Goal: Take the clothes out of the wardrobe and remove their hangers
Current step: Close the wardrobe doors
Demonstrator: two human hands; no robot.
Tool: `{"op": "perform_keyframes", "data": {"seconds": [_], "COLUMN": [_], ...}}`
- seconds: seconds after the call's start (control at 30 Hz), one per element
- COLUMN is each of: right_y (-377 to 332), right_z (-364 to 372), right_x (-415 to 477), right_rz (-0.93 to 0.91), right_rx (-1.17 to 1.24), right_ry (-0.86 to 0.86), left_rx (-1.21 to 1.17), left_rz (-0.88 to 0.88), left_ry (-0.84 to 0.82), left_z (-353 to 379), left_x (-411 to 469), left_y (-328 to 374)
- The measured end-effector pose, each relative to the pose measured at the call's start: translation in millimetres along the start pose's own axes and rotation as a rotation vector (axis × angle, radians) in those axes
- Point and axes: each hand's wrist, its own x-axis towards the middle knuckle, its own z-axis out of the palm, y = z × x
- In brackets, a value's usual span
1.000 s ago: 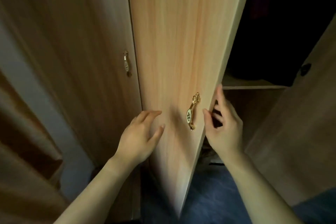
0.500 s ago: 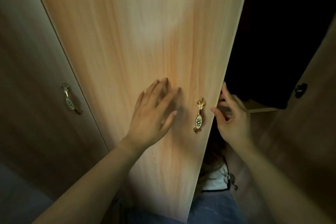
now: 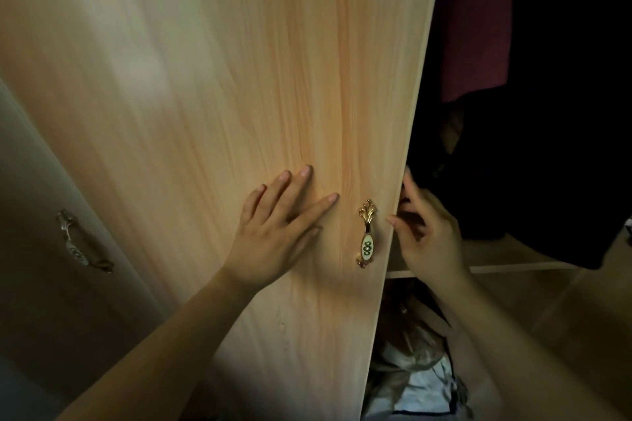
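Observation:
The light wood wardrobe door (image 3: 256,96) stands partly open and fills the middle of the view. My left hand (image 3: 273,232) lies flat on its front, fingers spread, just left of the gold handle (image 3: 366,236). My right hand (image 3: 427,236) holds the door's free edge, thumb on the front and fingers curled behind it. Inside the dark opening hang a maroon garment (image 3: 478,27) and black clothes (image 3: 547,164). Their hangers are hidden.
A second door (image 3: 51,284) with its own handle (image 3: 82,243) stands shut at the left. A wooden shelf (image 3: 513,267) runs under the hanging clothes. Crumpled pale fabric (image 3: 413,376) lies in the lower compartment. Another wood panel (image 3: 581,335) is at the lower right.
My left hand rose from beside the door onto its front and spread flat. The door swung wider to the left while my right hand stayed on its edge. More of the hanging clothes shows.

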Motion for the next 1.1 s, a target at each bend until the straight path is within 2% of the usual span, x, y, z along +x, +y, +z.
{"op": "perform_keyframes", "data": {"seconds": [0.23,0.33,0.5,0.8,1.0,1.1], "right_y": [3,-9,-40,-115,-167,-171], "right_z": [7,-5,-49,-156,-196,-210], "right_x": [6,-14,-94,-296,-371,-402], "right_rz": [0.055,0.062,0.269,0.814,1.001,1.02], "right_rx": [-0.058,-0.155,-0.461,-0.827,-0.901,-0.901], "right_ry": [0.013,0.002,-0.074,-0.029,-0.016,-0.026], "left_rx": [-0.042,-0.199,-0.546,-0.959,-1.148,-1.187], "left_rz": [0.036,-0.035,-0.103,0.199,0.323,0.38], "left_ry": [-0.087,-0.144,-0.292,-0.567,-0.677,-0.74], "left_z": [-4,-22,-51,-75,-122,-135], "left_x": [4,4,-7,-49,-74,-85], "left_y": [-15,-4,33,171,253,287]}}
